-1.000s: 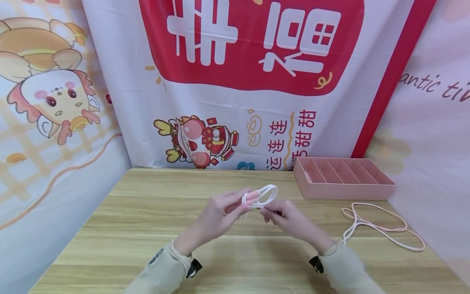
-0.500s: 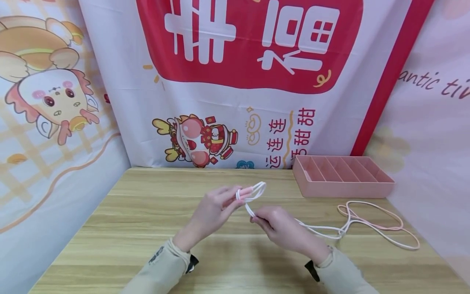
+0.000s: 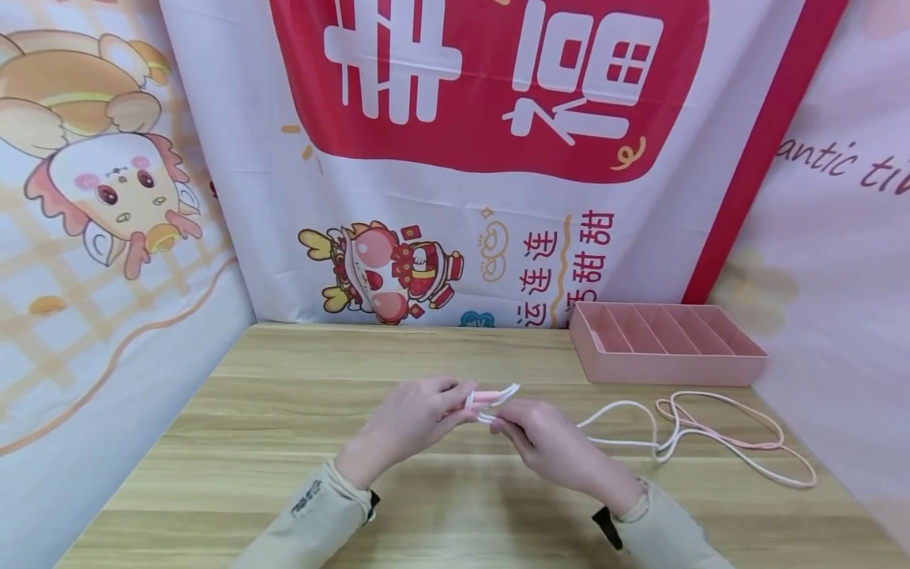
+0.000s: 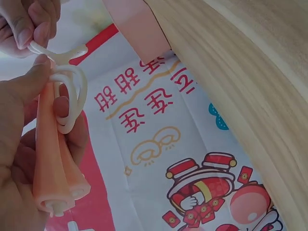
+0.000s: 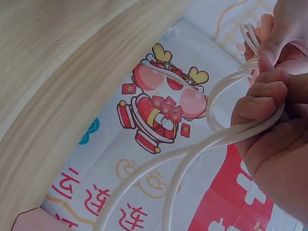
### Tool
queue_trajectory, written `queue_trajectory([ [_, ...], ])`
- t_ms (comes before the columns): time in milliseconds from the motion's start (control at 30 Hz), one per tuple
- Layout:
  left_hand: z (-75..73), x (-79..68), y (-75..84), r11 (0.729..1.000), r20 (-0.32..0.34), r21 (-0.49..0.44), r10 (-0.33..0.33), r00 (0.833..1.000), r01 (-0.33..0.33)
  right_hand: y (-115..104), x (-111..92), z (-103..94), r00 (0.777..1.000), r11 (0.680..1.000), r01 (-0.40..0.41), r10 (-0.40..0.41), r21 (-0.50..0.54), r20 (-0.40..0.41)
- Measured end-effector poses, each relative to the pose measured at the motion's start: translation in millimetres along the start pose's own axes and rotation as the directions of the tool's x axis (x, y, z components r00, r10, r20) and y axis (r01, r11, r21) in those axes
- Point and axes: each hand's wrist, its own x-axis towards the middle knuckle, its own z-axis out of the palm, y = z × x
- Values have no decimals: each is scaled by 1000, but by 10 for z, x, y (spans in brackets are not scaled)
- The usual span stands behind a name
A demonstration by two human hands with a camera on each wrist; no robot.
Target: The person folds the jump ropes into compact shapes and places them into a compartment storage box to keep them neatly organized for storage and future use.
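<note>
My left hand [image 3: 419, 411] grips the two pink handles [image 4: 50, 159] of a skipping rope side by side, their hollow ends pointing out past the palm in the left wrist view. White cord [image 4: 77, 96] loops around the handles near my left thumb. Close to its right, my right hand [image 3: 543, 442] pinches a doubled stretch of white cord [image 5: 216, 139] between thumb and curled fingers. From there the cord runs off to the right. Its far part, white fading to pink [image 3: 768, 446], lies in loose loops on the table. My fingers partly hide the handles.
A pink divided storage box [image 3: 675, 370] stands at the back right of the wooden table [image 3: 284, 442], near the looped cord. Printed cloth [image 3: 498, 197] hangs behind the table and along both sides.
The right hand came out to the right with the cord, then back up toward the left hand. The handles sank and levelled. White cord now forms a loop right of the right hand.
</note>
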Motion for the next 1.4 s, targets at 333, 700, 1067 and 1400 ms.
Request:
queue_trajectory([
  [333,51,-15,64,989,2,123,89,996,-88,-29,-1,68,996,999,-11,15,42,-85],
  [700,91,-3,160,983,29,154,94,995,-98,-83,-1,97,994,997,-27,34,69,-103],
  [1067,100,-13,156,999,124,-2,48,991,-48,-57,-4,47,992,998,7,1,65,-126],
  [1400,71,-10,129,998,131,-50,46,990,-40,-46,-3,-36,967,994,111,-112,-17,-228],
])
